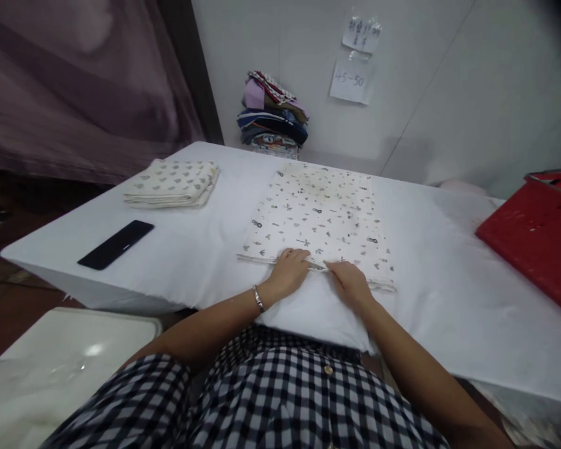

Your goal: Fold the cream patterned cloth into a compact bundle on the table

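The cream-white rectangular cloth with a scattered grey print (318, 218) lay flat around the middle of the white-covered desk (206, 249), reaching from close to the far edge toward the near one. The left hand (290, 271) was closed over its near hem, and the right hand (350, 280), fingertips pinched narrow, held the same hem just beside it; a short stretch of hem between them was raised. A silver-coloured bracelet (258, 298) circled the left wrist. Both forearms crossed the desk's near edge and hid parts of it.

Toward the far-left corner sat a folded cream fabric bundle with rows of grey motifs (172, 178). Nearer the left end, a flat black rectangular phone (116, 244) lay at a slant, well apart from the cloth. A glossy red bag (542, 231) took up the right end, cut off by the view. Past the far edge, a stack of folded multicoloured clothes (273, 118) stood against the pale wall (285, 37); what carried it could not be told. A mauve curtain (75, 93) hung beyond the left end, and a white, smooth-surfaced seat (88, 349) stood below the near-left corner.
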A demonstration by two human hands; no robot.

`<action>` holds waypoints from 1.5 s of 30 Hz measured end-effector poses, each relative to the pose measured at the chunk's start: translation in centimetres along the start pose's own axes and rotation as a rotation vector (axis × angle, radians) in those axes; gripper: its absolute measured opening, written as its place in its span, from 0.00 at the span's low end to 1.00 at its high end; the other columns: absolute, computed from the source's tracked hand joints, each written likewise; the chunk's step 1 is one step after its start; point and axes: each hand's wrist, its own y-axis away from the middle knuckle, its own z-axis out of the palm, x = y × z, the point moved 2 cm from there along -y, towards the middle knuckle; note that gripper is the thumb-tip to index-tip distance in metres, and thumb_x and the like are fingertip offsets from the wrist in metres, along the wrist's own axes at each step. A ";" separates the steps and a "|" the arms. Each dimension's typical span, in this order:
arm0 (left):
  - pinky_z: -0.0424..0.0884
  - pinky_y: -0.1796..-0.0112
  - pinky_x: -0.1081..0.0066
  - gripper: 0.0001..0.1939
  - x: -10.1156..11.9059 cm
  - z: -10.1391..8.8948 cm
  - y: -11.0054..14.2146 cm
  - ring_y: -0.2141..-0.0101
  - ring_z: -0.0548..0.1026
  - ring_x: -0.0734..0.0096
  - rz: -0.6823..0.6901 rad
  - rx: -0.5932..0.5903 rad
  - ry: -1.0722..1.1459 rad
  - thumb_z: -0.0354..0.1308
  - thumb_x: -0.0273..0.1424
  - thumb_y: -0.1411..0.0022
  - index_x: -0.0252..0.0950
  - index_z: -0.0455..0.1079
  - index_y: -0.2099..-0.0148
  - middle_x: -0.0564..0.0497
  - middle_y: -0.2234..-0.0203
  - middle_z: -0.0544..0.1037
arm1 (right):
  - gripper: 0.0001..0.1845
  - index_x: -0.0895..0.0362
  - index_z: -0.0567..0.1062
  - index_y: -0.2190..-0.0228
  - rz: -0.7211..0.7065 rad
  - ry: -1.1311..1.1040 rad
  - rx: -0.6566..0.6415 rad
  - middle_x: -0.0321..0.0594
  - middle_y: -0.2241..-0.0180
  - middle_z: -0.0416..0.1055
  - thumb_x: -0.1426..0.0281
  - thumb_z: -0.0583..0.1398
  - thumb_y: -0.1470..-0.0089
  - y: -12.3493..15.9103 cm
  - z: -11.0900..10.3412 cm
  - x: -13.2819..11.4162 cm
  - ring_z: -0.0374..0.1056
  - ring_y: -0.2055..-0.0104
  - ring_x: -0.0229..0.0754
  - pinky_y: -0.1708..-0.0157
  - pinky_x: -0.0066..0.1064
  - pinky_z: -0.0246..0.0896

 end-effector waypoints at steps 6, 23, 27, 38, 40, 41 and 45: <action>0.60 0.50 0.55 0.12 -3.3 -1.0 1.7 0.49 0.66 0.57 -0.104 0.020 -0.119 0.47 0.20 0.41 0.33 0.72 0.64 0.42 0.50 0.71 | 0.16 0.54 0.70 0.53 0.002 -0.008 0.019 0.43 0.60 0.74 0.73 0.49 0.40 0.0 -0.1 0.0 0.68 0.59 0.45 0.59 0.39 0.65; 0.61 0.52 0.62 0.12 -5.6 -3.1 5.8 0.59 0.70 0.67 0.139 0.146 -0.117 0.46 0.25 0.35 0.36 0.72 0.62 0.48 0.60 0.76 | 0.16 0.58 0.69 0.52 -0.121 0.118 -0.046 0.45 0.59 0.73 0.73 0.49 0.39 0.0 0.0 -0.8 0.66 0.58 0.45 0.58 0.38 0.62; 0.61 0.53 0.63 0.11 -5.8 -3.2 5.8 0.61 0.70 0.68 0.168 0.157 -0.111 0.47 0.25 0.35 0.35 0.72 0.61 0.48 0.62 0.76 | 0.14 0.59 0.70 0.54 -0.154 0.125 -0.055 0.46 0.55 0.71 0.71 0.50 0.39 -0.1 -0.1 -1.2 0.64 0.55 0.45 0.56 0.38 0.60; 0.62 0.54 0.63 0.10 -5.8 -2.6 5.0 0.67 0.70 0.69 0.036 0.021 -0.109 0.46 0.27 0.35 0.32 0.68 0.65 0.50 0.71 0.74 | 0.15 0.59 0.70 0.53 -0.099 0.244 -0.264 0.48 0.56 0.69 0.70 0.52 0.40 -4.0 1.2 -4.6 0.61 0.57 0.47 0.60 0.37 0.54; 0.63 0.56 0.64 0.08 -5.6 -2.6 5.0 0.66 0.70 0.67 0.003 -0.008 -0.112 0.48 0.27 0.36 0.33 0.68 0.64 0.50 0.71 0.74 | 0.16 0.59 0.70 0.52 -0.090 0.252 -0.275 0.48 0.56 0.69 0.73 0.52 0.41 -4.4 1.8 -5.0 0.62 0.58 0.47 0.60 0.36 0.55; 0.63 0.56 0.64 0.07 -5.5 -2.6 5.1 0.65 0.70 0.67 -0.008 -0.010 -0.110 0.49 0.27 0.37 0.33 0.68 0.62 0.49 0.69 0.74 | 0.16 0.59 0.70 0.52 -0.093 0.252 -0.278 0.48 0.56 0.70 0.74 0.52 0.41 -4.4 2.1 -5.0 0.62 0.58 0.47 0.60 0.36 0.55; 0.62 0.54 0.63 0.14 -6.0 -2.8 5.8 0.59 0.69 0.66 -0.083 0.000 -0.115 0.49 0.22 0.40 0.35 0.67 0.53 0.48 0.61 0.75 | 0.16 0.60 0.71 0.53 -0.120 0.232 -0.257 0.47 0.58 0.71 0.75 0.52 0.42 -4.2 2.8 -4.8 0.63 0.59 0.46 0.60 0.35 0.56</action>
